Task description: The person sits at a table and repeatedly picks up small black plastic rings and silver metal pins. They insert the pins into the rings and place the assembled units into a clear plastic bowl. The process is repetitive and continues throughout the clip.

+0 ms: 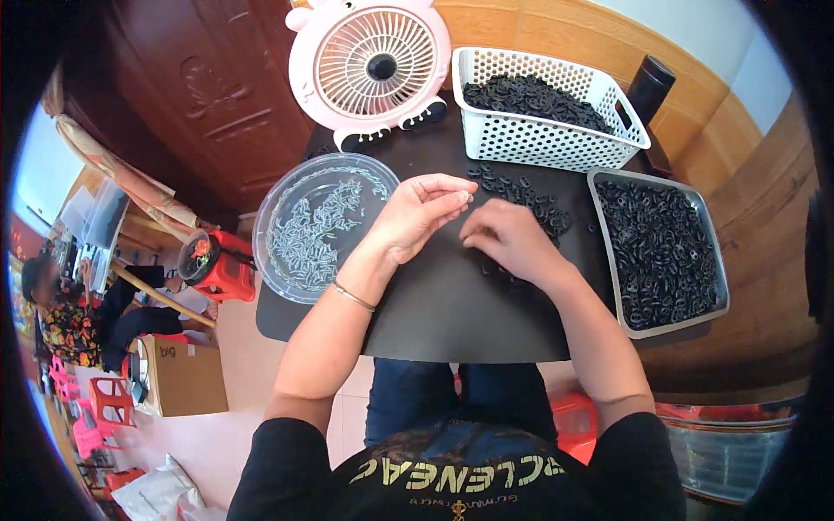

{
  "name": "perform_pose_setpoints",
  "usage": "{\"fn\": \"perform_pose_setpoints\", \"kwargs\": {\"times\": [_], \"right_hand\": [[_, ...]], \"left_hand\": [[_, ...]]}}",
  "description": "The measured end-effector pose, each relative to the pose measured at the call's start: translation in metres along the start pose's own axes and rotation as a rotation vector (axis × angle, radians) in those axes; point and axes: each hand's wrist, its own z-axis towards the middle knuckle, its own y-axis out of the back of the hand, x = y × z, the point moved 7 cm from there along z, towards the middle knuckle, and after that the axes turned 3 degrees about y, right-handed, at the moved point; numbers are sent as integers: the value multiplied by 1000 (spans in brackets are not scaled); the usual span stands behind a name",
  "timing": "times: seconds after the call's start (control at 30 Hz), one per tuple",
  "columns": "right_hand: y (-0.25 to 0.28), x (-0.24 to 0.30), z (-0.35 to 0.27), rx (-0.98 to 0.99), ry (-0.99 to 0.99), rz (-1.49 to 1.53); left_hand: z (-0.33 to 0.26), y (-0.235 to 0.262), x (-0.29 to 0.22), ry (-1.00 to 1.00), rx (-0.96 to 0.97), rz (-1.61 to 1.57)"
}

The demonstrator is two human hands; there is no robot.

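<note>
My left hand [419, 214] is raised over the middle of the dark table, thumb and forefinger pinched together. A tiny pale piece [470, 198] shows at its fingertips; its exact kind is too small to tell. Just to the right, my right hand [514, 240] hovers with curled fingers, slightly blurred, and whatever they hold is hidden. Behind it lies a loose pile of small black oval pieces with holes [530, 195]. Left of my left hand stands a round clear plastic tub [263, 234] holding many small, slim, silvery-clear pieces [304, 239].
A white perforated basket [543, 149] of black pieces stands at the back, beside a pink fan [300, 65] and a black cylinder [651, 82]. At right, a metal tray [621, 300] holds more black pieces. A person [78, 321] sits far left, near a cardboard box [187, 378].
</note>
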Motion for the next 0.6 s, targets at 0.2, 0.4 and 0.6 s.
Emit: {"fn": "perform_pose_setpoints", "kwargs": {"times": [0.2, 0.4, 0.6], "right_hand": [[25, -29, -8, -380, -237, 511], [18, -24, -5, -376, -242, 617], [19, -22, -6, -406, -230, 592]], "left_hand": [[-1, -6, 3, 2, -38, 67], [3, -2, 5, -53, -2, 34], [2, -3, 5, -36, -7, 41]]}}
